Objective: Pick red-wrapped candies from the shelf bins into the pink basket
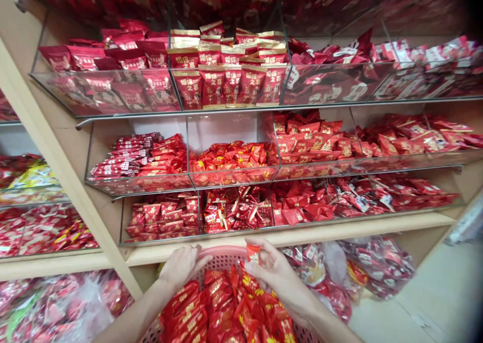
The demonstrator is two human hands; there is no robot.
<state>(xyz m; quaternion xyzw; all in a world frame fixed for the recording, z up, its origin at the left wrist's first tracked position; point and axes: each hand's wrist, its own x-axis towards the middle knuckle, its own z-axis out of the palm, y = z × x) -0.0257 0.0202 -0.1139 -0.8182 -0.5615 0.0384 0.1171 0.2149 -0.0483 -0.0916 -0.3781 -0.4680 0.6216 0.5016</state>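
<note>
Seen from the head camera, a person's two bare hands work at a pink perforated basket [226,253] filled with gold-lettered red packets [222,300]. The right hand [277,270], over the basket's far right side, pinches a single red packet [253,253] between thumb and fingers, the packet upright just above the rim. The left hand [181,266] is at the basket's far left rim, fingers bent and thumb reaching along it; whether they close on the rim cannot be told. Just beyond the basket runs a wooden shelf edge [362,235], and above it rise tiers of clear bins [230,178] stocked with mostly red wrapped packets. Clear plastic bags of packets lie to the basket's right [390,267], with more bagged packets [56,310] to its left.
</note>
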